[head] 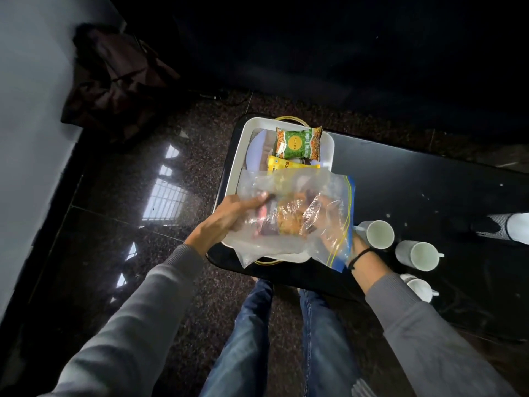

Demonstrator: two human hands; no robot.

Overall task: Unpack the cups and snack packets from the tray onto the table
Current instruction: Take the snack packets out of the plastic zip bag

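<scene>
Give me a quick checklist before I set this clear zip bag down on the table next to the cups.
1. Grip on the zip bag: ok, left hand and right hand both hold it.
2. Bag lifted over the tray: ok.
3. Bag's zip seal closed: cannot tell.
4. Free spot on the table: ok, bare dark surface beyond the cups.
5. Cups out of the way: not ok, the nearest cup sits right beside the bag's edge.
6. Tray emptied: not ok, the green packet and yellow packet remain inside.

floor (pixel 120 202): dark speckled, glossy | wall (pixel 31 90): pale grey | table (pixel 429 190): black
</scene>
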